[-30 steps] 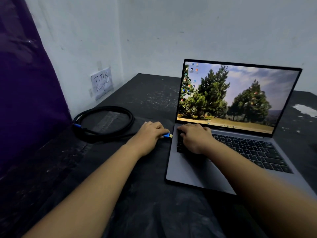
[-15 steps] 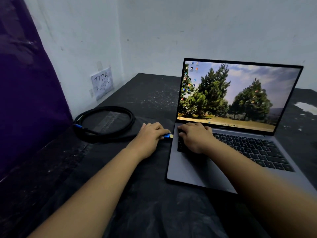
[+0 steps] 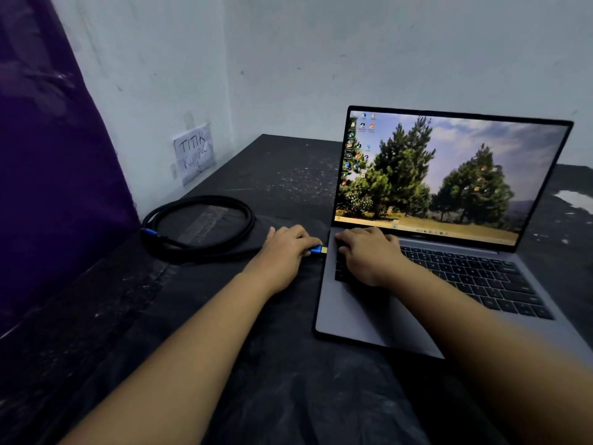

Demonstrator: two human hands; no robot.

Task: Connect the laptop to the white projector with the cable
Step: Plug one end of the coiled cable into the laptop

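An open grey laptop (image 3: 359, 319) stands on the black table, its screen lit with a picture of trees. My left hand (image 3: 285, 252) grips the blue plug (image 3: 316, 250) of a black cable; the plug's gold tip is at the laptop's left edge. The rest of the black cable (image 3: 199, 229) lies coiled to the left, with its second blue plug (image 3: 149, 233) on the coil's left side. My right hand (image 3: 369, 255) rests flat on the left part of the keyboard, fingers spread. No white projector is in view.
The black table (image 3: 256, 364) sits in a corner of white walls. A paper note (image 3: 194, 152) is taped to the left wall. A purple panel (image 3: 48, 171) leans along the left side. A white scrap (image 3: 574, 200) lies at the far right.
Both hands stay where they were; the plug's gold tip remains at the laptop's left edge. Only the view has shifted slightly.
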